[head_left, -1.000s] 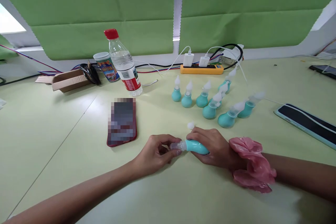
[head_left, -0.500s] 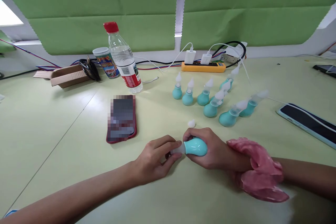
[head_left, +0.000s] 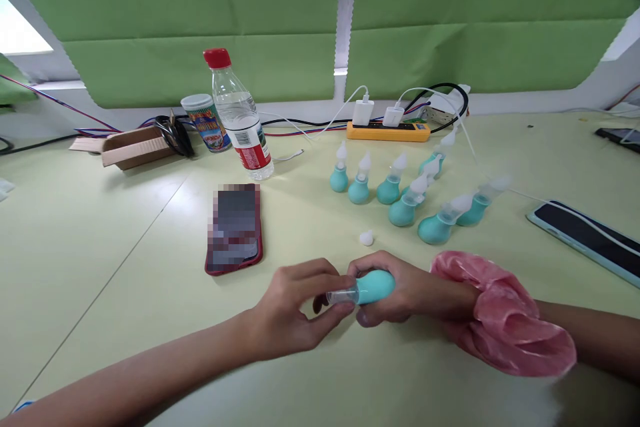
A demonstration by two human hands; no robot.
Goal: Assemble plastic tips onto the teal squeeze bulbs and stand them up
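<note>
A nasal aspirator with a teal squeeze bulb (head_left: 377, 285) and a clear tube (head_left: 344, 295) lies sideways between my two hands, above the table. My right hand (head_left: 400, 287) is wrapped round the bulb from the right; a pink scrunchie (head_left: 505, 320) sits on that wrist. With thumb and fingers, my left hand (head_left: 300, 307) pinches the clear tube near where it meets the bulb. The tube's left end carries no tip. Just beyond my hands, a small white tip (head_left: 367, 238) rests loose on the table.
Several teal aspirators with whitish tips (head_left: 403, 210) stand or lean behind my right hand. A red-cased phone (head_left: 234, 230) lies to the left, before a water bottle (head_left: 245, 127). Further back are an orange power strip (head_left: 389, 132), a can (head_left: 207, 122) and an open carton (head_left: 135, 147). Another phone (head_left: 585, 233) lies right.
My left fingers have moved right along the tube, closer to the bulb, and more of the clear tube shows. My right hand has turned slightly with the bulb. The view has shifted a little.
</note>
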